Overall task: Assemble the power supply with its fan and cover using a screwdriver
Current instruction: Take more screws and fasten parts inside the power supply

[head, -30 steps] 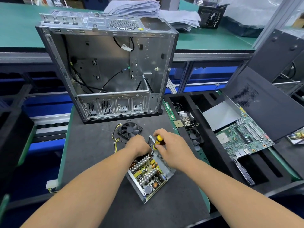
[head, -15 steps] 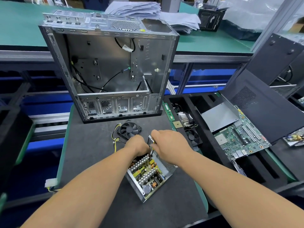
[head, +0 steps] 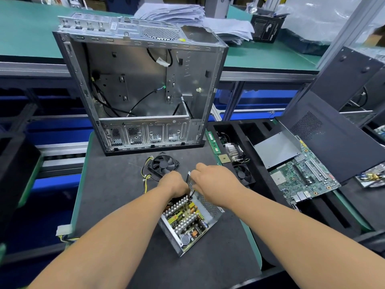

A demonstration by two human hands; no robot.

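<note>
Open power supply [head: 187, 222] lies on dark mat [head: 116, 195], circuit board exposed. Left hand [head: 174, 182] rests on its far end; right hand [head: 214, 180] grips the screwdriver [head: 192, 192] — shaft angled down into the housing. Loose fan [head: 163, 164] just beyond — computer case [head: 141, 84] upright behind.

- The open metal power supply box [head: 188, 222] lies on the dark mat [head: 116, 195] before me, under my hands.
- The square black fan [head: 163, 164] lies just behind it.
- The bare steel computer case [head: 141, 86] stands behind the fan.
- The green motherboard [head: 302, 180] lies in the foam tray [head: 260, 174] to the right.
</note>
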